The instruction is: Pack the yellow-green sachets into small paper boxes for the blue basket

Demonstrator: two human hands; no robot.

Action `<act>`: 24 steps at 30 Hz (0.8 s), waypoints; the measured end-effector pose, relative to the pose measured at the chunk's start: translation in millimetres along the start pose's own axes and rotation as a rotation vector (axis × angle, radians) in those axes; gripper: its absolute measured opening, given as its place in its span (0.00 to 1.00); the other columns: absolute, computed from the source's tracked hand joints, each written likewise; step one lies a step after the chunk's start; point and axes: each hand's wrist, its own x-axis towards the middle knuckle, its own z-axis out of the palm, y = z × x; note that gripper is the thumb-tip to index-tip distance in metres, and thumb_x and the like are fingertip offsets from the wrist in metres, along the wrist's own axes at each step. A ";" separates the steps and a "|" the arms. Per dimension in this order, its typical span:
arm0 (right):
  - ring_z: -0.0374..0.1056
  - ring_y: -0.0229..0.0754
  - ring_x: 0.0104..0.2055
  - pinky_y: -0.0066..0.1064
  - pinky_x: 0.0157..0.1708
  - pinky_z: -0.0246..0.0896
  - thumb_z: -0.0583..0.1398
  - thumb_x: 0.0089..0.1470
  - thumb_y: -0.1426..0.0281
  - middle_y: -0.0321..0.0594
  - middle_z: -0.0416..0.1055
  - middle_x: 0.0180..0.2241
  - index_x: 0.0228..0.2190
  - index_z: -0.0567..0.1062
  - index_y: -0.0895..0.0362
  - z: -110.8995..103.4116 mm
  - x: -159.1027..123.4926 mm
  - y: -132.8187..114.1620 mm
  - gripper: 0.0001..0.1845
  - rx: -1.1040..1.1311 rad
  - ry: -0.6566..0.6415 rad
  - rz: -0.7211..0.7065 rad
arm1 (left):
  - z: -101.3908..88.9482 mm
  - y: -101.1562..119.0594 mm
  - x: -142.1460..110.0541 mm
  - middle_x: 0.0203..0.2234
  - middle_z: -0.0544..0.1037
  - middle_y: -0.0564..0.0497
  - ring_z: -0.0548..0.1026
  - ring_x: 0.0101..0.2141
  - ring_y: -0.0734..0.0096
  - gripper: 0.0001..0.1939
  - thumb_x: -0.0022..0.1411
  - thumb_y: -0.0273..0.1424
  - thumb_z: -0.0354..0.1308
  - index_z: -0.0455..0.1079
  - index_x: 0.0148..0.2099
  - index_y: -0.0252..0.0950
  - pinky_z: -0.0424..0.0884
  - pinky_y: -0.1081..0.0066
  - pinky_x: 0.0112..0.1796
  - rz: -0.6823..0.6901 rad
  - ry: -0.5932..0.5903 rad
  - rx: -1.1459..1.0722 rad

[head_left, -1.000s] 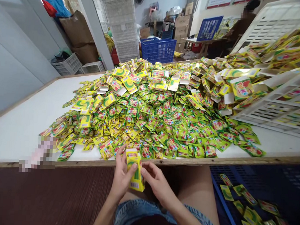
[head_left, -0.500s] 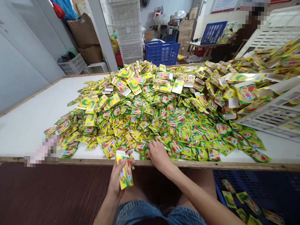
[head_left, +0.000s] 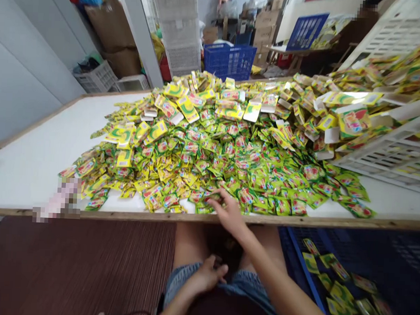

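Observation:
Over my lap, below the table edge, is my left hand (head_left: 210, 272), its thumb and fingers apart and no box visible in it. My right hand (head_left: 228, 213) reaches over the table's front edge, its thumb and fingers pinching a small green sachet (head_left: 212, 196). Around its fingertips spreads a big heap of green and yellow sachets (head_left: 261, 171) with watermelon pictures. Yellow-green small cardboard boxes (head_left: 188, 109) lie on top of the heap, several with flaps open.
A tipped white crate (head_left: 380, 153) spills boxes at the right. Below the table on the right, a blue crate (head_left: 304, 268) holds several flat yellow-green packs. Behind the table stand a blue basket (head_left: 229, 61) and stacked white crates (head_left: 182, 40). A person sits at the far right.
The yellow box has left my left hand, which has dropped from the table edge to my lap. My right hand has gone from the box to the heap and now pinches a sachet.

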 end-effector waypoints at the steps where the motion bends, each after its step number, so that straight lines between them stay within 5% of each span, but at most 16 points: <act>1: 0.64 0.38 0.29 0.28 0.31 0.58 0.58 0.54 0.65 0.35 0.69 0.27 0.34 0.70 0.57 -15.2 -4.3 1.9 0.08 0.020 0.061 0.021 | -4.3 -2.2 1.9 0.20 0.67 0.55 0.72 0.23 0.65 0.17 0.49 0.46 0.60 0.66 0.34 0.39 0.63 0.65 0.29 -0.004 0.008 0.049; 5: 0.64 0.39 0.32 0.29 0.33 0.59 0.60 0.51 0.61 0.37 0.70 0.29 0.35 0.70 0.57 -80.6 -19.9 10.8 0.13 0.007 0.320 0.099 | -18.7 14.3 -4.2 0.28 0.73 0.50 0.73 0.29 0.64 0.17 0.49 0.40 0.62 0.68 0.40 0.36 0.65 0.67 0.31 0.041 -0.013 0.214; 10: 0.65 0.39 0.33 0.30 0.36 0.61 0.63 0.48 0.59 0.39 0.71 0.32 0.35 0.72 0.59 -139.1 -61.4 30.5 0.16 -0.018 0.707 0.181 | -22.2 80.5 -28.7 0.35 0.75 0.48 0.73 0.35 0.66 0.15 0.61 0.39 0.54 0.68 0.48 0.37 0.68 0.68 0.38 0.223 -0.095 0.299; 14: 0.66 0.38 0.30 0.29 0.34 0.62 0.63 0.47 0.58 0.38 0.71 0.30 0.34 0.71 0.58 -156.8 -105.5 48.9 0.17 0.032 0.840 0.284 | -21.2 139.9 -16.3 0.40 0.74 0.45 0.72 0.43 0.63 0.13 0.65 0.36 0.49 0.68 0.48 0.38 0.66 0.63 0.46 0.644 0.087 0.630; 18: 0.67 0.41 0.30 0.29 0.31 0.62 0.59 0.50 0.56 0.39 0.72 0.28 0.32 0.71 0.58 -137.0 -137.0 68.7 0.16 -0.054 0.638 0.448 | -17.5 166.2 27.5 0.55 0.64 0.41 0.58 0.58 0.53 0.23 0.61 0.37 0.55 0.60 0.58 0.39 0.53 0.51 0.56 0.901 0.172 1.097; 21: 0.69 0.45 0.30 0.32 0.30 0.63 0.58 0.49 0.57 0.42 0.74 0.27 0.29 0.73 0.57 -104.4 -145.5 88.7 0.15 -0.150 0.297 0.515 | -16.6 165.9 53.7 0.62 0.52 0.39 0.45 0.63 0.48 0.40 0.55 0.44 0.60 0.48 0.64 0.37 0.41 0.45 0.59 0.913 0.236 1.328; 24: 0.72 0.49 0.31 0.34 0.31 0.65 0.57 0.47 0.63 0.43 0.76 0.28 0.31 0.77 0.56 -76.2 -141.0 110.7 0.13 -0.168 0.175 0.538 | -16.8 162.2 64.1 0.63 0.49 0.38 0.43 0.63 0.47 0.42 0.56 0.45 0.58 0.43 0.66 0.38 0.36 0.43 0.59 0.903 0.300 1.434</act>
